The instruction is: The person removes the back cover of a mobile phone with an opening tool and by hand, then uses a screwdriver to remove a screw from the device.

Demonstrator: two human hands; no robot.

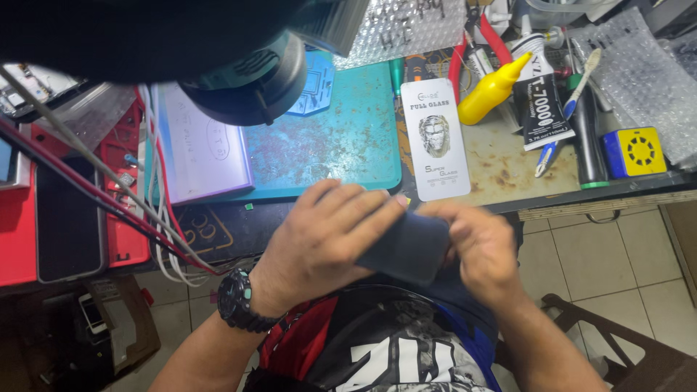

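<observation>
My left hand (pixel 327 236) and my right hand (pixel 483 250) both grip a dark flat phone-like slab (pixel 406 247), held close over my lap just below the bench's front edge. The left hand covers its left end, and the right hand's fingers curl over its right end. A black watch (pixel 236 299) sits on my left wrist. Just beyond my hands a white flat screen-protector package (pixel 434 138) with a grey emblem lies on the bench.
A teal work mat (pixel 341 141) covers the bench middle, with a white board (pixel 200 149) and a round dark magnifier lamp (pixel 250 83) at left. A yellow squeeze bottle (pixel 490 91), a black glue tube (pixel 541 109), a yellow-and-blue box (pixel 635 152) and bubble wrap lie at right. Red trays and cables (pixel 109 203) sit at left.
</observation>
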